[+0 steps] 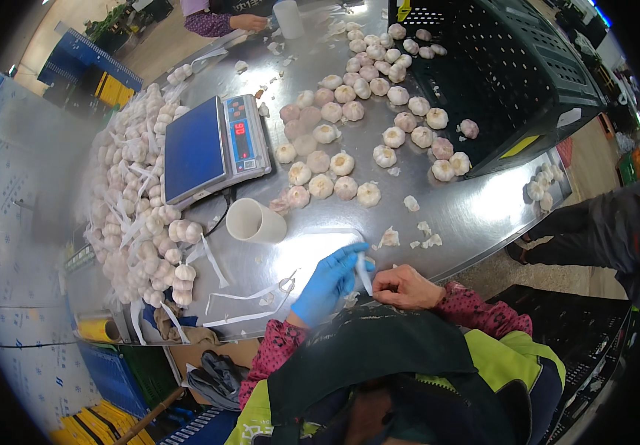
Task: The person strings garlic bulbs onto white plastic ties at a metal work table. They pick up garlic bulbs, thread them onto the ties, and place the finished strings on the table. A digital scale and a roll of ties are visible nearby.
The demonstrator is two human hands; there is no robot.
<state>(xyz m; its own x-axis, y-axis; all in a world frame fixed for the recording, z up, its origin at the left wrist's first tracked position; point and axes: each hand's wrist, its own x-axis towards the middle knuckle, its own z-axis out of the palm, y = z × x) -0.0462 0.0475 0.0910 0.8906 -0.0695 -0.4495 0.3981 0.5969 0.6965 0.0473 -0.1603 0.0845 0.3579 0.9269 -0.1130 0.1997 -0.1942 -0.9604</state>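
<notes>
My left hand (327, 288), in a blue glove, is closed with its fingers around a narrow white net strip (364, 273) above the near edge of the steel table. Bare and with curled fingers, my right hand (407, 288) meets the strip's lower end; its fingertips are partly hidden. Loose garlic bulbs (343, 187) lie spread beyond my hands. To the left of them stands a white plastic tube (256, 222), open end up. A scale with a blue platform (195, 152) and a lit red display sits behind the tube.
Netted garlic (134, 200) is heaped along the table's left side. A dark green crate (513, 96) lies tipped at the far right. White net strips (249, 317) and garlic skins (389, 237) litter the steel surface (468, 222). Across the table is another person's hand (249, 22) near a second tube (288, 19).
</notes>
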